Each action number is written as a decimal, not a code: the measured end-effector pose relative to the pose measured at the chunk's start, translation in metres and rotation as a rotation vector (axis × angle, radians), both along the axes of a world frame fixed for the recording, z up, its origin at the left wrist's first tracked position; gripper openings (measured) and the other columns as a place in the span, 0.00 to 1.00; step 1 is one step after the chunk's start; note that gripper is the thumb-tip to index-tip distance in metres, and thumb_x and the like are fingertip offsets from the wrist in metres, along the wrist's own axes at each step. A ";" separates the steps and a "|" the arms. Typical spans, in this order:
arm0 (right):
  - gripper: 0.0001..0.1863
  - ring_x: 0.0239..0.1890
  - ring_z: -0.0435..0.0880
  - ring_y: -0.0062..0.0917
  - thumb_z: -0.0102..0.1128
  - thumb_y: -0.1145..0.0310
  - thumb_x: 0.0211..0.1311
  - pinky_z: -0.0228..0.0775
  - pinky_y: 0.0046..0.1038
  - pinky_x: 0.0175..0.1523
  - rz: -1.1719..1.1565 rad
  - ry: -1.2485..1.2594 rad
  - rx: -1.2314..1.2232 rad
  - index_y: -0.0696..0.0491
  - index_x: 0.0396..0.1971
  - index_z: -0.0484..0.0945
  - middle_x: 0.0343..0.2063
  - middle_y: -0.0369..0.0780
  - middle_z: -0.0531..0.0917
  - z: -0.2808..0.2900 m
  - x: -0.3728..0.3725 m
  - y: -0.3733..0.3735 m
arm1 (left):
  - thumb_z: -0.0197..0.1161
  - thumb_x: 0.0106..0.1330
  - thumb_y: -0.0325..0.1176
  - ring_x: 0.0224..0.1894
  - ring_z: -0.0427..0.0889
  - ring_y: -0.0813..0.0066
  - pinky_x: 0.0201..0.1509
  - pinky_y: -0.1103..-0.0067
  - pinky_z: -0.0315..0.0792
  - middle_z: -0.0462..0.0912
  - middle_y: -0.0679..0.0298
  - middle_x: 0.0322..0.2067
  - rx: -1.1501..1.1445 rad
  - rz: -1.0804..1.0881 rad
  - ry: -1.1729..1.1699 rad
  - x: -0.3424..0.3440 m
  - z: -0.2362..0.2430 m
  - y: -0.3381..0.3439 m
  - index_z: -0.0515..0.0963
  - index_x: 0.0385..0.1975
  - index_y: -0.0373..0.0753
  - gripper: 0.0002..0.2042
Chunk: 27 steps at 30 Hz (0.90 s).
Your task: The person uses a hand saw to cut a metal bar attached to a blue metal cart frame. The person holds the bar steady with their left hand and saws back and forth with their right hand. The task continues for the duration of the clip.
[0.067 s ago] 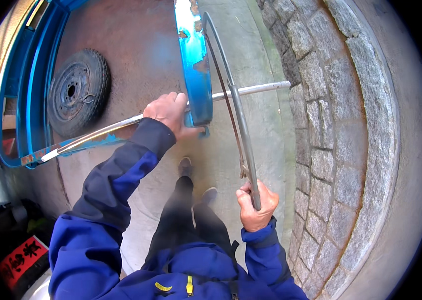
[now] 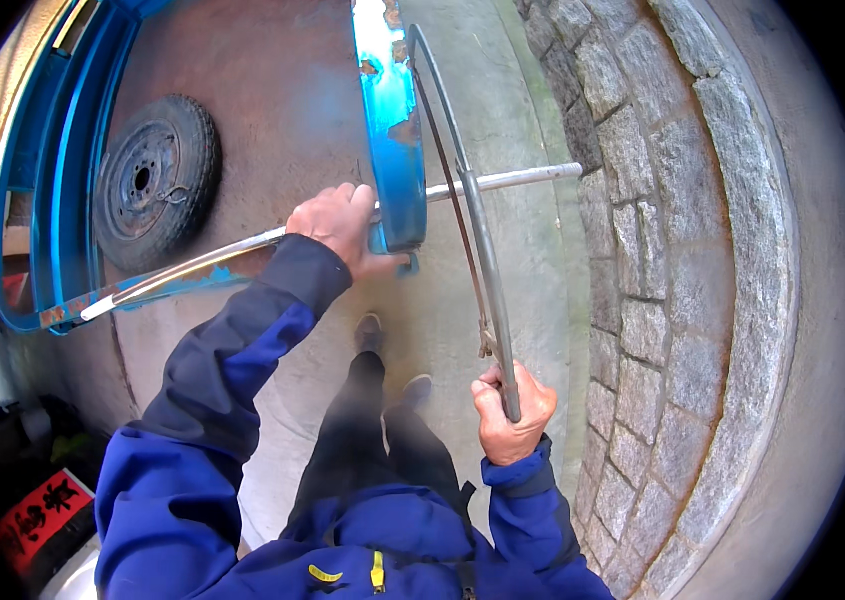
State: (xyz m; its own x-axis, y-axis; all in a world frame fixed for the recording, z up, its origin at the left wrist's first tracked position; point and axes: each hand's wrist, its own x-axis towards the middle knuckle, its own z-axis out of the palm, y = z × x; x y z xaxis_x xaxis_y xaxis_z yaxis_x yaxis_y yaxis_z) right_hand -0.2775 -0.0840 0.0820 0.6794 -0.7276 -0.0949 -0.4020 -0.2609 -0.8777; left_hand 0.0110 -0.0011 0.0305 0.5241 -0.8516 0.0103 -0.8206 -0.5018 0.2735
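Observation:
My left hand (image 2: 335, 225) is closed around a long, thin metal pipe (image 2: 528, 177). It presses the pipe where it crosses the near end of a worn blue metal side rail (image 2: 398, 190). The pipe's left part lies along the cart's near edge, and its right end sticks out past the rail. My right hand (image 2: 515, 415) grips the handle end of a hacksaw (image 2: 489, 262), which points away from me. Just right of the rail, the saw's dark, narrow blade crosses the pipe. Whether its teeth have cut in is too small to tell.
A spare wheel (image 2: 168, 170) with a black tyre lies on the blue cart's reddish-brown bed (image 2: 253, 90). To the right runs a stone-block wall (image 2: 643, 250) with a ledge. Concrete floor (image 2: 293, 350) is under my feet. Red signs (image 2: 43, 515) stand at lower left.

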 end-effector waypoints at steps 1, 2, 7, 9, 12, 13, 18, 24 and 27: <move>0.05 0.21 0.81 0.37 0.65 0.76 0.52 0.71 0.32 0.29 -0.013 -0.020 -0.019 0.58 0.27 0.78 0.21 0.45 0.81 -0.002 0.003 0.000 | 0.77 0.46 0.63 0.44 0.84 0.53 0.47 0.64 0.79 0.81 0.53 0.38 0.001 -0.009 0.007 -0.001 -0.001 -0.001 0.77 0.41 0.38 0.35; 0.05 0.21 0.82 0.37 0.65 0.75 0.52 0.71 0.33 0.29 -0.014 -0.020 -0.010 0.58 0.27 0.78 0.21 0.45 0.81 -0.003 0.008 -0.003 | 0.76 0.46 0.63 0.44 0.84 0.54 0.47 0.64 0.79 0.81 0.53 0.38 -0.008 -0.017 0.009 -0.001 -0.005 -0.001 0.77 0.41 0.38 0.35; 0.05 0.22 0.82 0.38 0.65 0.75 0.52 0.72 0.33 0.30 -0.007 -0.038 -0.023 0.58 0.27 0.78 0.21 0.46 0.81 -0.007 0.009 -0.005 | 0.76 0.47 0.62 0.45 0.84 0.54 0.48 0.64 0.80 0.81 0.53 0.39 -0.014 -0.017 0.002 0.001 -0.005 0.000 0.77 0.42 0.38 0.34; 0.05 0.22 0.82 0.37 0.65 0.76 0.52 0.72 0.32 0.31 0.013 -0.063 -0.046 0.59 0.28 0.78 0.21 0.46 0.81 -0.007 0.002 -0.002 | 0.76 0.47 0.63 0.45 0.84 0.54 0.47 0.64 0.80 0.81 0.53 0.39 0.002 -0.011 0.007 0.000 -0.003 0.000 0.77 0.41 0.37 0.34; 0.05 0.22 0.83 0.35 0.65 0.75 0.53 0.71 0.32 0.30 -0.022 -0.006 0.002 0.59 0.28 0.78 0.21 0.46 0.81 -0.003 0.010 -0.004 | 0.76 0.47 0.62 0.45 0.84 0.54 0.47 0.64 0.80 0.81 0.53 0.39 0.033 0.002 0.011 0.000 0.001 0.000 0.77 0.41 0.37 0.34; 0.05 0.22 0.82 0.35 0.65 0.76 0.53 0.71 0.31 0.29 -0.017 -0.014 0.003 0.59 0.28 0.78 0.21 0.46 0.81 -0.003 0.013 -0.006 | 0.76 0.47 0.62 0.45 0.84 0.54 0.47 0.64 0.80 0.82 0.53 0.39 0.040 0.001 0.015 0.000 0.001 -0.002 0.77 0.41 0.37 0.34; 0.04 0.20 0.81 0.33 0.65 0.76 0.54 0.71 0.30 0.28 0.014 -0.030 -0.036 0.59 0.29 0.78 0.21 0.45 0.81 -0.003 0.005 -0.004 | 0.76 0.47 0.62 0.44 0.85 0.54 0.47 0.65 0.81 0.82 0.53 0.38 0.018 -0.008 0.017 0.001 -0.003 0.000 0.78 0.41 0.37 0.34; 0.05 0.21 0.82 0.33 0.65 0.77 0.53 0.71 0.30 0.28 0.011 -0.029 -0.029 0.60 0.28 0.78 0.21 0.45 0.81 -0.004 0.018 -0.011 | 0.76 0.48 0.62 0.43 0.85 0.54 0.47 0.65 0.81 0.82 0.53 0.38 0.042 0.004 0.022 -0.001 0.000 -0.003 0.78 0.40 0.37 0.33; 0.05 0.21 0.82 0.33 0.65 0.77 0.53 0.72 0.31 0.29 0.003 -0.058 -0.021 0.59 0.29 0.78 0.21 0.45 0.81 -0.010 0.019 -0.008 | 0.76 0.48 0.62 0.44 0.85 0.54 0.47 0.65 0.81 0.82 0.53 0.38 0.062 0.013 0.028 0.000 0.003 -0.002 0.78 0.41 0.37 0.33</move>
State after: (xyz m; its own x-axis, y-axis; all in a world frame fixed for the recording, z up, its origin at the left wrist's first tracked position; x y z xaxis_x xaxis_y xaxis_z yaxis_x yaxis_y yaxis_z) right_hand -0.2588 -0.0924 0.0720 0.6859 -0.7266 -0.0403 -0.3499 -0.2808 -0.8937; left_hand 0.0105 -0.0032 0.0336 0.5342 -0.8434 -0.0570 -0.8067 -0.5288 0.2639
